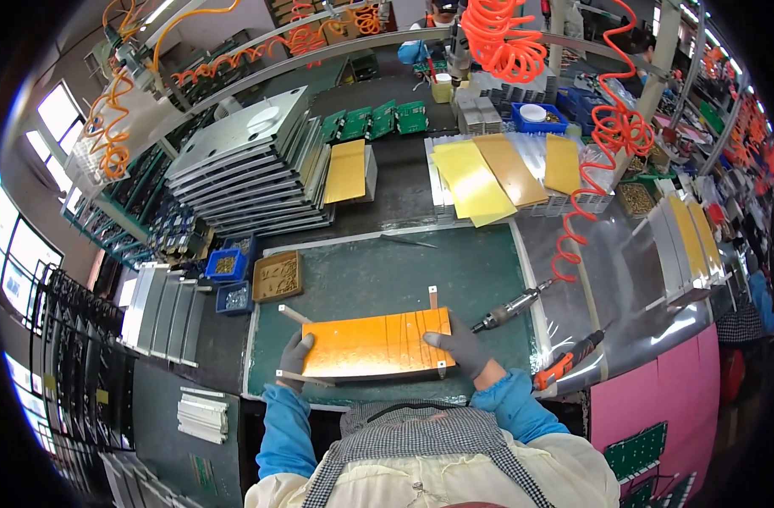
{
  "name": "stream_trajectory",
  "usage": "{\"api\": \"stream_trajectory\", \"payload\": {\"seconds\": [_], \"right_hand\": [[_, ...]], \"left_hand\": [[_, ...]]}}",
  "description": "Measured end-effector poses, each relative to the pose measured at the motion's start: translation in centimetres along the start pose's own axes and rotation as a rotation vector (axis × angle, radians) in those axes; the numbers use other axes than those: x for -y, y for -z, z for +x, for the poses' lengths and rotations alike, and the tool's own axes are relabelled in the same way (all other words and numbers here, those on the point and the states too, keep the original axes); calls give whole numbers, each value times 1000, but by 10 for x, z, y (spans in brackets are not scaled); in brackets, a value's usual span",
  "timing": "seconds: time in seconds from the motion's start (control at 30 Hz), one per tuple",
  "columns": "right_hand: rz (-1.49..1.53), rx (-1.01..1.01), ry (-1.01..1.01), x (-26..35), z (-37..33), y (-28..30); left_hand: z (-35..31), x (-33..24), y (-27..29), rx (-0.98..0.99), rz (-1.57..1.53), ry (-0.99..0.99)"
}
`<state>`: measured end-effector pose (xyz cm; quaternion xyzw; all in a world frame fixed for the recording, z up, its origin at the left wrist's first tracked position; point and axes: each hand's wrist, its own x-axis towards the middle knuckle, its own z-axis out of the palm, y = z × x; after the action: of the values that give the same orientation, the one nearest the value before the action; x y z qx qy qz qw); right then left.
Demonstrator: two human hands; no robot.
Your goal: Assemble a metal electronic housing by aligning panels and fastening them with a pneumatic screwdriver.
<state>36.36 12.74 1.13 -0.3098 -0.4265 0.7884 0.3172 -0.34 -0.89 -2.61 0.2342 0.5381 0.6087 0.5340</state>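
Observation:
A rectangular metal panel (374, 343) with a glossy orange sheet over its top is held just above the green work mat (353, 275). Narrow mounting strips with holes stick out from its corners. My left hand (295, 357), in a grey glove, grips its left end, the thumb on the edge. At the other end my right hand (460, 345), gloved too, is closed on the panel with its thumb on top. A pneumatic screwdriver (512, 306) on a red coiled hose lies just beyond my right hand. The panel's underside is hidden.
A cardboard box of screws (278, 277) and blue bins (226, 264) stand left of the mat. Stacked metal casings (243, 169) rise behind them. Yellow sheets (480, 182) lie at the back right. An orange-and-black power tool (567, 362) rests on the right. Red coiled hoses (505, 42) hang overhead.

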Motion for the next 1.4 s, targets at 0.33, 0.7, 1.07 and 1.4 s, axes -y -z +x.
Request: {"api": "stream_trajectory", "payload": {"seconds": [0.33,0.7,1.07,1.4], "right_hand": [[-71,-54,24,-17,6,5],[-64,-16,-27,-3,7,1],[-71,-55,-44,-11,-4,-1],[0,-10,-73,-3,2,-7]], "left_hand": [[-1,-10,-12,-53,56,-53],[0,-15,-17,-43,49,-49],[-5,-4,-7,-66,10,-46],[-1,-5,-2,-80,46,-62]]}}
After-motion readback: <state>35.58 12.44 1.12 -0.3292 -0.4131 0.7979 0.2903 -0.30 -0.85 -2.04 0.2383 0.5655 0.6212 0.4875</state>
